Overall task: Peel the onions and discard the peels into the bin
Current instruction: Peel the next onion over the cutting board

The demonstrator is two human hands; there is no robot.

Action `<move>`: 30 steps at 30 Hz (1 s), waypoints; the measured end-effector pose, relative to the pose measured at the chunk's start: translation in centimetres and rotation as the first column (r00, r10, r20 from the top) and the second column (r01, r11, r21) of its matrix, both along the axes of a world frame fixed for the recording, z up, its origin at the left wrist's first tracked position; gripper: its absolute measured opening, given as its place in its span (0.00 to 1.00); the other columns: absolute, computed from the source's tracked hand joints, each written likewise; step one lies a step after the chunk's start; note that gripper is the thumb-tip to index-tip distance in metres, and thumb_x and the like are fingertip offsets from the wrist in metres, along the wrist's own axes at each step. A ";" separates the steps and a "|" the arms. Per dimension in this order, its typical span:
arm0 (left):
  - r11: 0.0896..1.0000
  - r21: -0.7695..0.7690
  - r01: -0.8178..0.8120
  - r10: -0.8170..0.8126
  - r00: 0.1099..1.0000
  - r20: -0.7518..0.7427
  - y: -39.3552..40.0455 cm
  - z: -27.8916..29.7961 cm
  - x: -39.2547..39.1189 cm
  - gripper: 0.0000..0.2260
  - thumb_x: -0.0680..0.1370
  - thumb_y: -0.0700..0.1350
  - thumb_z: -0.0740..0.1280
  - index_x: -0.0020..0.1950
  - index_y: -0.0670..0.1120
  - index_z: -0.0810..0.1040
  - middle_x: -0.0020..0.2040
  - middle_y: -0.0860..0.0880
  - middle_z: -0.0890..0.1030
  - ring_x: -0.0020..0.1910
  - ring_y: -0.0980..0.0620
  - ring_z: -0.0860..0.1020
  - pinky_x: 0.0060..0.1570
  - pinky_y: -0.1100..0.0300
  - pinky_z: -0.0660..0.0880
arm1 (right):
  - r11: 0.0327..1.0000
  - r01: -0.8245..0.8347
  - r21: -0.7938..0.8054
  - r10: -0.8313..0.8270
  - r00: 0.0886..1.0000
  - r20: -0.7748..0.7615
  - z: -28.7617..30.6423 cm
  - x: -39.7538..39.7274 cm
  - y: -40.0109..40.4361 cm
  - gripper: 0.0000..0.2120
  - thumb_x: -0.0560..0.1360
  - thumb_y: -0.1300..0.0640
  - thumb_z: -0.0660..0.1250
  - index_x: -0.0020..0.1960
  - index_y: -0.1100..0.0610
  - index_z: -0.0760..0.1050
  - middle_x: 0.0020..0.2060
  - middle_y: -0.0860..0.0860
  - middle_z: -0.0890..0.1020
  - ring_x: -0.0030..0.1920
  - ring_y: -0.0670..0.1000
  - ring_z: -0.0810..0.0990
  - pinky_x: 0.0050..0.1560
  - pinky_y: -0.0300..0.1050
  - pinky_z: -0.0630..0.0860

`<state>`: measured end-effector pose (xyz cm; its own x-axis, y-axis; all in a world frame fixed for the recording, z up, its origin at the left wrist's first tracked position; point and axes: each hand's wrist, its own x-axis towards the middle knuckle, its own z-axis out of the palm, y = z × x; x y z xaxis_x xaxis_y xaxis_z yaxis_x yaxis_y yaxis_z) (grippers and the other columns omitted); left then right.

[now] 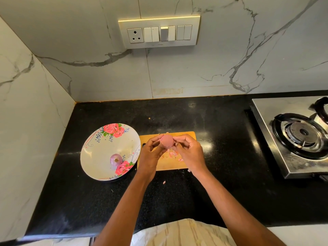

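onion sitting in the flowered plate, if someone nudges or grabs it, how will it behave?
The onion looks round, so it would likely roll, though the sloping plate should steer it back to the low part. Its skin looks smooth and glossy, so probably a bit slippery in fingertips. It seems firm and small, likely an easy one-hand pick.

You have a pink onion (167, 141) held above the worktop, its torn peels (173, 154) scattered beneath; a second purple onion (116, 159) lies root-end up.
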<state>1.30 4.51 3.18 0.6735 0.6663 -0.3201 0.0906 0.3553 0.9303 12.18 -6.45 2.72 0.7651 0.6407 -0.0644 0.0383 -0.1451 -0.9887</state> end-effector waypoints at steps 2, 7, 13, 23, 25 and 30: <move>1.000 0.001 -0.011 0.011 1.000 -0.005 0.1 0.0 0.0 0.22 0.70 0.53 0.74 0.63 0.52 0.78 0.63 0.48 0.82 0.63 0.48 0.80 0.61 0.54 0.79 | 1.000 -0.013 0.007 0.013 0.999 -0.040 0.2 0.0 0.1 0.11 0.77 0.65 0.72 0.56 0.53 0.82 0.53 0.47 0.86 0.56 0.44 0.84 0.59 0.47 0.82; 0.997 0.038 -0.061 0.062 0.997 -0.041 0.2 -0.2 -0.1 0.30 0.65 0.57 0.77 0.65 0.52 0.76 0.64 0.49 0.81 0.64 0.49 0.80 0.64 0.50 0.78 | 0.999 -0.038 -0.010 0.037 0.998 -0.048 0.6 -0.1 -0.1 0.11 0.77 0.61 0.74 0.59 0.54 0.82 0.55 0.46 0.85 0.56 0.43 0.83 0.50 0.38 0.81; 0.981 0.176 -0.081 0.097 0.991 -0.088 -0.2 -0.6 -0.1 0.20 0.72 0.49 0.78 0.61 0.54 0.77 0.59 0.55 0.82 0.59 0.59 0.80 0.51 0.67 0.77 | 0.999 0.050 -0.011 -0.050 0.998 0.046 0.6 -0.6 0.0 0.13 0.75 0.62 0.76 0.58 0.55 0.80 0.50 0.47 0.86 0.52 0.41 0.85 0.53 0.36 0.81; 0.966 0.251 -0.069 0.098 0.989 -0.107 0.0 -0.2 -0.1 0.19 0.72 0.46 0.78 0.61 0.50 0.78 0.58 0.53 0.82 0.55 0.66 0.79 0.46 0.73 0.76 | 0.989 0.110 -0.099 -0.097 0.986 0.134 1.3 -1.1 0.6 0.19 0.74 0.59 0.77 0.59 0.51 0.72 0.44 0.47 0.86 0.42 0.38 0.84 0.40 0.28 0.77; 0.969 0.238 -0.070 0.095 0.991 -0.094 -0.1 -0.2 -0.1 0.19 0.72 0.47 0.78 0.61 0.50 0.78 0.58 0.53 0.82 0.55 0.64 0.80 0.48 0.71 0.77 | 0.989 0.111 -0.102 -0.096 0.985 0.146 1.4 -1.1 0.7 0.19 0.73 0.58 0.77 0.58 0.50 0.71 0.43 0.47 0.86 0.42 0.39 0.84 0.40 0.29 0.77; 0.982 0.183 -0.046 0.061 0.995 -0.073 -0.1 -0.3 -0.3 0.20 0.73 0.50 0.77 0.62 0.51 0.77 0.59 0.53 0.82 0.59 0.59 0.80 0.60 0.56 0.77 | 0.983 0.137 -0.124 -0.120 0.984 0.135 1.0 -0.5 0.7 0.15 0.73 0.58 0.78 0.54 0.49 0.75 0.43 0.44 0.84 0.43 0.40 0.83 0.40 0.30 0.78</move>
